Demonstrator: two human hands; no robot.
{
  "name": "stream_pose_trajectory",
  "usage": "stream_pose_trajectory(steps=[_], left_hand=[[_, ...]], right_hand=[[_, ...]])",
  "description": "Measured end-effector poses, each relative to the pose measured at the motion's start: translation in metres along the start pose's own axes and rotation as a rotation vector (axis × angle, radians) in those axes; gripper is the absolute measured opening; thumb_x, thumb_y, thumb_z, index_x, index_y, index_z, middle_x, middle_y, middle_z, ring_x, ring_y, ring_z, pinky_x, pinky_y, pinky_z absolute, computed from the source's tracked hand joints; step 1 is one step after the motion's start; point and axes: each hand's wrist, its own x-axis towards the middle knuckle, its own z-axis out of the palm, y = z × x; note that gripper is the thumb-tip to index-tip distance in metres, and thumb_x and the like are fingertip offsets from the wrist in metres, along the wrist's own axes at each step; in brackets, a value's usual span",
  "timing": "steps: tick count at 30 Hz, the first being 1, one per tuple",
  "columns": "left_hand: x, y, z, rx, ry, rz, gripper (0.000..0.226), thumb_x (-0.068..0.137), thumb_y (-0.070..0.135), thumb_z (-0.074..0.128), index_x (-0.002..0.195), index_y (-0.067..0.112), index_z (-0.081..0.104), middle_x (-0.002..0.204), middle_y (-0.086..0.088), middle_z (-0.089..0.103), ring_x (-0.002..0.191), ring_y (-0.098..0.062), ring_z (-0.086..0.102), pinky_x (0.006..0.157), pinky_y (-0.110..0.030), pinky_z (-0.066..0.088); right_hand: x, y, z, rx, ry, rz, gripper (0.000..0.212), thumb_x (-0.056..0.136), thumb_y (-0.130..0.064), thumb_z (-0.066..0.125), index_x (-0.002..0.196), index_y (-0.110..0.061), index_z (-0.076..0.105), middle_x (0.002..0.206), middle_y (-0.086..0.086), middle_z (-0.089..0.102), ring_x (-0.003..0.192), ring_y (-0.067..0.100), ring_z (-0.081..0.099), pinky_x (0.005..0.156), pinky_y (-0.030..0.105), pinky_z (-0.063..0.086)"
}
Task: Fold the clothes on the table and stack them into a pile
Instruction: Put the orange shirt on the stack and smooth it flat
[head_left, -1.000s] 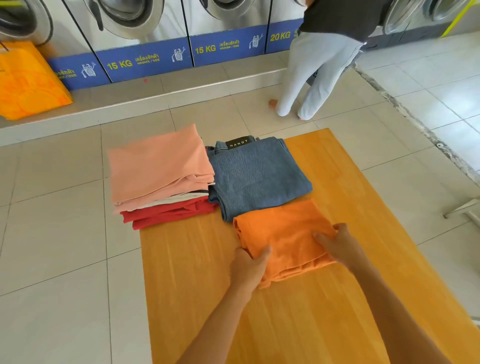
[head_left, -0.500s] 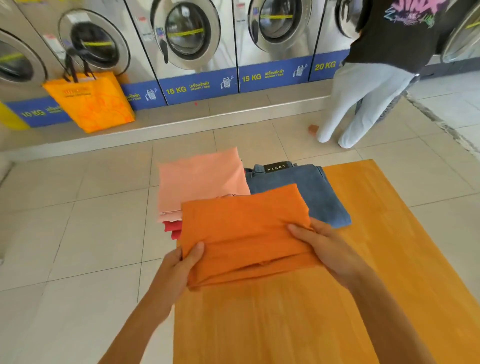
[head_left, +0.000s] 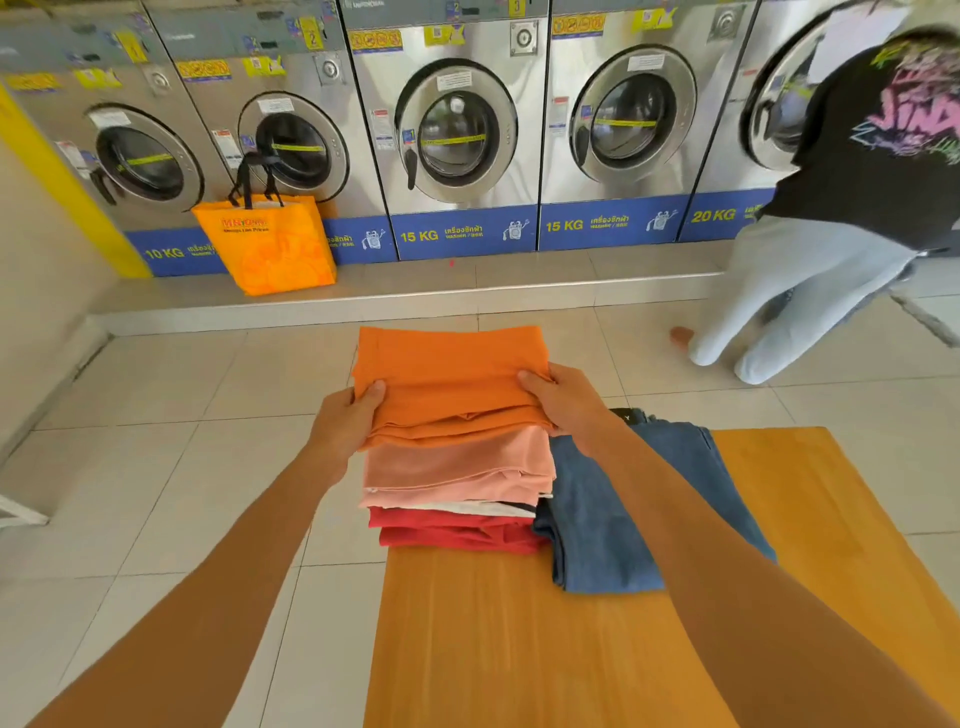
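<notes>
- Hands gripped the folded orange garment at its two near corners: the left hand pinched the left corner with thumb on top and fingers underneath, and the right hand pinched the right corner the same way.
- Garment sat over the pile, on or just above the peach garment, which lay on a white layer and the red garment; whether it rested fully I could not tell.
- Pile stood at the far left corner of the wooden table, apparently overhanging the edge, so an off-centre drop could have tipped it to the floor.
- Letting go unevenly could have sprung the orange folds open.
- Folded blue jeans lay touching the pile's right side, unstacked; a dragging wrist could have rumpled them.
</notes>
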Motion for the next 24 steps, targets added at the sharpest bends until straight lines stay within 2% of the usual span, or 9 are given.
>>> stream_pose_trajectory(steps=[2, 6, 11, 13, 15, 17, 19, 21, 24], left_hand=[[0.006, -0.020, 0.015, 0.135, 0.006, -0.060, 0.056, 0.096, 0.053, 0.050, 0.126, 0.007, 0.060, 0.115, -0.010, 0.067, 0.103, -0.030, 0.063, 0.089, -0.041, 0.052], [0.008, -0.050, 0.030, 0.320, 0.046, -0.082, 0.047, 0.097, 0.055, 0.045, 0.104, 0.011, 0.061, 0.100, -0.010, 0.068, 0.096, -0.032, 0.064, 0.088, -0.045, 0.054], [0.009, -0.052, 0.025, 0.472, 0.115, 0.028, 0.043, 0.097, 0.048, 0.049, 0.112, 0.009, 0.061, 0.105, -0.010, 0.066, 0.101, -0.033, 0.063, 0.082, -0.040, 0.050], [0.006, -0.057, 0.025, 0.607, 0.240, 0.125, 0.043, 0.095, 0.037, 0.055, 0.128, 0.010, 0.055, 0.121, -0.013, 0.061, 0.113, -0.035, 0.056, 0.092, -0.047, 0.049], [0.002, -0.059, 0.030, 0.686, 0.354, 0.337, 0.039, 0.092, 0.024, 0.059, 0.130, 0.012, 0.057, 0.127, -0.013, 0.058, 0.119, -0.034, 0.050, 0.098, -0.051, 0.045], [-0.008, -0.055, 0.042, 0.757, 0.337, 0.644, 0.032, 0.091, 0.019, 0.061, 0.123, 0.015, 0.065, 0.127, -0.009, 0.059, 0.121, -0.029, 0.050, 0.103, -0.049, 0.039], [-0.017, -0.056, 0.063, 0.830, 0.189, 0.835, 0.030, 0.090, 0.027, 0.063, 0.118, 0.020, 0.069, 0.125, -0.002, 0.061, 0.122, -0.023, 0.052, 0.105, -0.044, 0.035], [-0.020, -0.063, 0.079, 0.873, 0.082, 0.833, 0.034, 0.087, 0.037, 0.065, 0.118, 0.023, 0.071, 0.124, 0.002, 0.064, 0.122, -0.020, 0.053, 0.107, -0.040, 0.037], [-0.010, -0.065, 0.082, 0.820, 0.094, 0.781, 0.029, 0.091, 0.040, 0.060, 0.111, 0.025, 0.075, 0.117, 0.007, 0.069, 0.114, -0.017, 0.059, 0.102, -0.040, 0.044]], right_hand=[[0.008, 0.025, 0.005, -0.181, 0.016, 0.041, 0.028, 0.100, -0.032, 0.054, 0.077, -0.016, 0.056, 0.066, -0.002, 0.050, 0.060, 0.016, 0.048, 0.059, 0.031, 0.040], [0.006, 0.060, 0.013, -0.405, 0.041, 0.049, 0.025, 0.101, -0.031, 0.048, 0.091, -0.010, 0.056, 0.078, -0.004, 0.046, 0.066, 0.013, 0.050, 0.057, 0.027, 0.037], [0.007, 0.055, 0.004, -0.540, 0.114, 0.017, 0.025, 0.096, -0.032, 0.052, 0.077, -0.016, 0.048, 0.076, 0.001, 0.056, 0.075, 0.024, 0.057, 0.058, 0.031, 0.041], [0.004, 0.048, 0.007, -0.677, 0.170, -0.004, 0.014, 0.093, -0.028, 0.053, 0.096, -0.015, 0.053, 0.094, 0.006, 0.061, 0.089, 0.028, 0.059, 0.069, 0.037, 0.049], [0.006, 0.042, 0.014, -0.785, 0.260, -0.129, 0.034, 0.092, -0.026, 0.054, 0.123, -0.013, 0.052, 0.120, 0.010, 0.057, 0.110, 0.031, 0.055, 0.087, 0.046, 0.050], [0.012, 0.034, 0.027, -0.799, 0.304, -0.291, 0.045, 0.094, -0.028, 0.054, 0.137, -0.016, 0.050, 0.142, 0.008, 0.049, 0.130, 0.030, 0.046, 0.103, 0.048, 0.042], [0.019, 0.027, 0.041, -0.829, 0.206, -0.426, 0.044, 0.100, -0.033, 0.048, 0.142, -0.023, 0.049, 0.157, 0.004, 0.038, 0.146, 0.027, 0.032, 0.114, 0.051, 0.031], [0.025, 0.025, 0.056, -0.893, 0.031, -0.483, 0.044, 0.105, -0.040, 0.036, 0.145, -0.027, 0.049, 0.163, 0.001, 0.030, 0.153, 0.025, 0.020, 0.119, 0.054, 0.024], [0.031, 0.034, 0.069, -0.988, -0.175, -0.426, 0.049, 0.107, -0.042, 0.022, 0.149, -0.028, 0.044, 0.165, -0.001, 0.027, 0.155, 0.023, 0.013, 0.121, 0.053, 0.016]])
